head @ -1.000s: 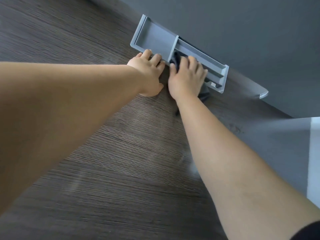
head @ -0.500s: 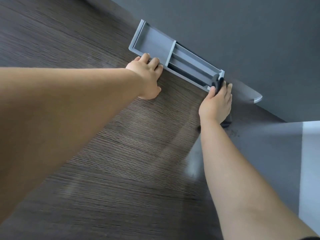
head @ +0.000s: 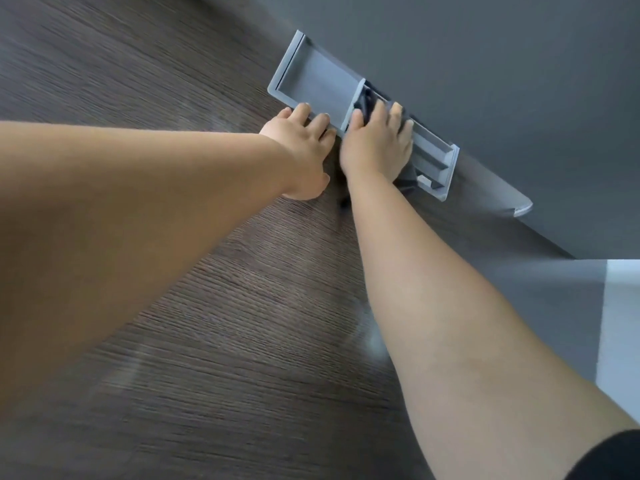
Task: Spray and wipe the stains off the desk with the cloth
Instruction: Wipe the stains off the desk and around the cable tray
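A dark wood-grain desk (head: pixel 214 358) fills the view. At its far edge sits a grey recessed tray (head: pixel 311 81) with a wide compartment on the left and narrow slots on the right. My right hand (head: pixel 375 147) presses a dark cloth (head: pixel 365 102) into the slotted part, just right of the divider; most of the cloth is hidden under the palm. Beside it, my left hand (head: pixel 301 157) lies flat on the desk with its fingertips on the tray's front rim, holding nothing. No spray bottle is in view.
A dark grey partition wall (head: pixel 485 64) rises right behind the tray. A small grey bracket (head: pixel 519 209) sticks out at the wall's foot to the right. Pale floor (head: pixel 620 323) shows past the desk's right edge.
My right hand slid the cloth from the tray's middle out to its right end, and has now come back left to the divider. The left hand stayed on the front rim.
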The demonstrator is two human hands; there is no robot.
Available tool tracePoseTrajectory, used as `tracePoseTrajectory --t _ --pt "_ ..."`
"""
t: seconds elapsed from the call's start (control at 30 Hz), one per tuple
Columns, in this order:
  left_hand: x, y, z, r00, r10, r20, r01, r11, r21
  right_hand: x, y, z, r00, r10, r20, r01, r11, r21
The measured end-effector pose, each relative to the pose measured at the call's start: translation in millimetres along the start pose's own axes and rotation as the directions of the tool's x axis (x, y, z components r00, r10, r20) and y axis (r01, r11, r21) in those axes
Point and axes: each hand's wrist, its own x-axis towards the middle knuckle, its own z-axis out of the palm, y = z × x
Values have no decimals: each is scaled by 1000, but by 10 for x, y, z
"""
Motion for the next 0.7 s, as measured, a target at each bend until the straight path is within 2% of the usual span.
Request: tracePoseTrajectory --t 0.1,0.23,0.37,0.5,0.57,0.7 --pt "2 -4 0 1000 4 0 -4 1000 -8 -2 -80 35 997 -71 27 71 997 -7" --pt "7 4 -25 1000 -11 27 11 1000 7 43 309 -10 986 -167 9 167 983 -72" --pt "18 -7 -21 999 -8 35 8 1000 7 91 854 -107 999 11 -35 -14 996 -85" --pt "17 -1 4 1000 -10 24 10 1000 8 88 665 -97 985 173 -8 -173 983 -65" --pt "14 9 1 1000 -12 22 12 1000 2 41 379 -52 993 113 18 -111 992 -58" --pt "8 28 3 999 -30 23 30 999 12 -32 162 -3 993 -110 47 113 992 -51"
